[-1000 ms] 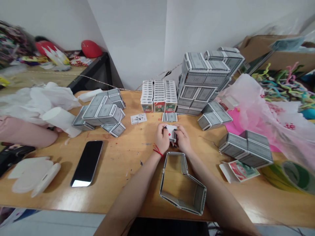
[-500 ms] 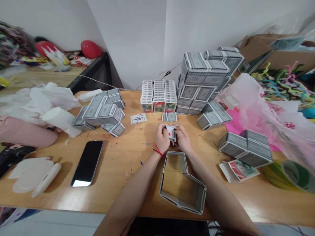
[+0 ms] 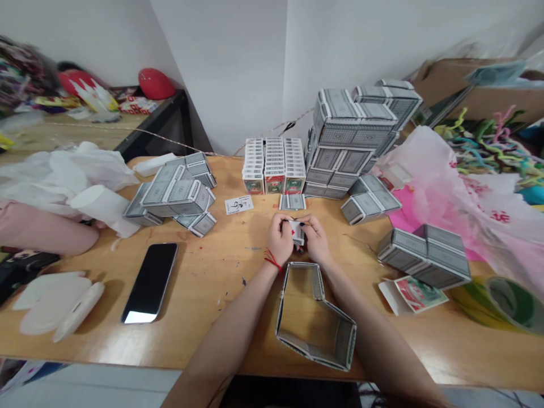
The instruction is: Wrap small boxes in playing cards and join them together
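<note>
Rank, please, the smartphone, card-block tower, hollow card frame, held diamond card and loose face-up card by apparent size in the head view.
1. Card-block tower
2. Hollow card frame, by its outline
3. Smartphone
4. Held diamond card and loose face-up card, unranked: fingers partly cover the held one.

A dark-screened phone (image 3: 150, 282) lies on the wooden surface (image 3: 204, 323) at the lower left of the frame, right of a pale flat case (image 3: 79, 313). Higher, at the left edge, a pink cylinder (image 3: 46, 228) rests near a white roll (image 3: 96, 203) and crumpled white plastic (image 3: 55, 170). A red rounded object (image 3: 156, 83) sits upper left. Yellow-green tape (image 3: 471, 300) lies lower right, pink translucent plastic (image 3: 442, 170) above it. Fuzzy coloured strands (image 3: 471, 136), perhaps pipe cleaners, fill the right edge below a cardboard box (image 3: 497, 105).
</note>
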Tool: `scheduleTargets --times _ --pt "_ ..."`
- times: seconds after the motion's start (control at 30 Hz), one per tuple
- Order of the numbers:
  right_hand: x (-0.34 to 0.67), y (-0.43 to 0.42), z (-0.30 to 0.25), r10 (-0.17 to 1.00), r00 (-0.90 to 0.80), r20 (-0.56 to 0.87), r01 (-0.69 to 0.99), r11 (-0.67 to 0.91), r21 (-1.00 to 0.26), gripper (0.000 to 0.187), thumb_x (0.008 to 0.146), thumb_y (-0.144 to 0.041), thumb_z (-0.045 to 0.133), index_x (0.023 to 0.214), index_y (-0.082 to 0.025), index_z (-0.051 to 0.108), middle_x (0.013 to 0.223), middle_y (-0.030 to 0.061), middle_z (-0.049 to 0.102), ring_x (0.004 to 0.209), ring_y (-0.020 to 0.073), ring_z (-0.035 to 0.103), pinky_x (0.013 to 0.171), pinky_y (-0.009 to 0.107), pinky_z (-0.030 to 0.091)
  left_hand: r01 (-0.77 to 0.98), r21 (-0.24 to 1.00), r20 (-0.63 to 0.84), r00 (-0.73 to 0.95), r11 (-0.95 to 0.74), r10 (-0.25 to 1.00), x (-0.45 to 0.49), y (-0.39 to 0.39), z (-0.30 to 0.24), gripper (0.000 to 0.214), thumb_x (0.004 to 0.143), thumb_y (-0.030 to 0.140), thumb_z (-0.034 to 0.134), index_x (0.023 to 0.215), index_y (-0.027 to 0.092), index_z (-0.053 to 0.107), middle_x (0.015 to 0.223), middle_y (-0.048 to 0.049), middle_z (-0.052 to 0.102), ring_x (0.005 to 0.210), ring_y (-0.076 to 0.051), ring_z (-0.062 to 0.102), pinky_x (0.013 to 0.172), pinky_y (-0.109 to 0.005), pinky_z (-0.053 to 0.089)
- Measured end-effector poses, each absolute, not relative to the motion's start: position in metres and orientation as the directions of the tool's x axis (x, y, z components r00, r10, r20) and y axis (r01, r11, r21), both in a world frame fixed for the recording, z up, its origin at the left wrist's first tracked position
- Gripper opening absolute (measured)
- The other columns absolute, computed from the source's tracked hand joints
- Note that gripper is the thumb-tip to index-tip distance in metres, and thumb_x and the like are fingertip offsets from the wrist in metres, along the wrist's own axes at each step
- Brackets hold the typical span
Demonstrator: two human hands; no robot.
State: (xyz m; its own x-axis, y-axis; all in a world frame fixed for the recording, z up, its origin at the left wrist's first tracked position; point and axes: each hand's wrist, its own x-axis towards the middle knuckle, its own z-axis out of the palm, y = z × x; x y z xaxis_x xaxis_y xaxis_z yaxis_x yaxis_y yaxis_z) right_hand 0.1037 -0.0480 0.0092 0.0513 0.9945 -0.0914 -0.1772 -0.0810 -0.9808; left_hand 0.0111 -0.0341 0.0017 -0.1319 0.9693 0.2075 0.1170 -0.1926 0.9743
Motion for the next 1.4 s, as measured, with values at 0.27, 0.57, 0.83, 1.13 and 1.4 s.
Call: scheduleTargets --times 0.27,0.57,0.83,1.13,1.4 --pt "0.103 -0.05 0.01 0.997 0.034 -0.075 -0.181 -0.068 -0.981 0.008 0.073 -0.028 0.043 0.08 -0.024 0.044 0.043 -0.0079 0.047 0.03 0.0122 0.044 0.029 0.023 0.032 -0.036 0.994 0.096 -0.126 -0.101 0.987 0.011 -0.035 0.005 0.011 0.076 0.016 0.036 0.074 0.019 0.046 0.059 0.0047 0.046 0.041 -0.006 0.042 0.039 -0.018 0.034" --pt "0.104 -0.051 0.007 0.997 0.058 -0.043 -0.172 -0.033 -0.985 0.006 0.074 -0.029 0.044 0.078 -0.025 0.043 0.048 -0.0068 0.048 0.032 0.0113 0.045 0.03 0.023 0.034 -0.132 0.989 0.052 -0.074 -0.062 0.996 0.013 -0.036 0.006 0.015 0.081 0.033 0.04 0.085 0.02 0.046 0.056 0.0052 0.047 0.04 -0.007 0.044 0.039 -0.019 0.035" --pt "0.104 -0.055 0.005 0.968 0.198 0.151 0.062 0.141 -0.988 0.009 0.075 -0.025 0.044 0.075 -0.022 0.052 0.069 -0.0014 0.055 0.054 0.0113 0.049 0.051 0.025 0.042 0.157 0.984 0.114 -0.163 -0.088 0.98 0.013 -0.032 -0.003 0.022 0.079 0.036 0.046 0.068 0.017 0.046 0.058 0.0033 0.046 0.054 -0.008 0.045 0.049 -0.02 0.035" --pt "0.104 -0.052 0.005 0.977 0.188 0.104 0.018 0.103 -0.995 0.01 0.077 -0.029 0.044 0.082 -0.023 0.05 0.072 -0.0012 0.052 0.053 0.011 0.047 0.046 0.023 0.042 0.097 0.981 0.176 -0.081 -0.168 0.981 0.01 -0.032 -0.007 0.019 0.083 0.035 0.041 0.073 0.02 0.044 0.061 0.0034 0.045 0.054 -0.009 0.044 0.052 -0.021 0.037" --pt "0.109 -0.046 0.006 0.996 0.033 -0.085 -0.254 -0.074 -0.964 0.023 0.071 -0.032 0.053 0.092 -0.023 0.052 0.08 -0.0004 0.055 0.057 0.0113 0.051 0.041 0.021 0.043 0.249 0.946 0.239 -0.111 -0.206 0.965 0.009 -0.03 -0.012 0.018 0.086 0.035 0.035 0.082 0.019 0.043 0.076 -0.0014 0.049 0.07 -0.013 0.048 0.066 -0.026 0.039"
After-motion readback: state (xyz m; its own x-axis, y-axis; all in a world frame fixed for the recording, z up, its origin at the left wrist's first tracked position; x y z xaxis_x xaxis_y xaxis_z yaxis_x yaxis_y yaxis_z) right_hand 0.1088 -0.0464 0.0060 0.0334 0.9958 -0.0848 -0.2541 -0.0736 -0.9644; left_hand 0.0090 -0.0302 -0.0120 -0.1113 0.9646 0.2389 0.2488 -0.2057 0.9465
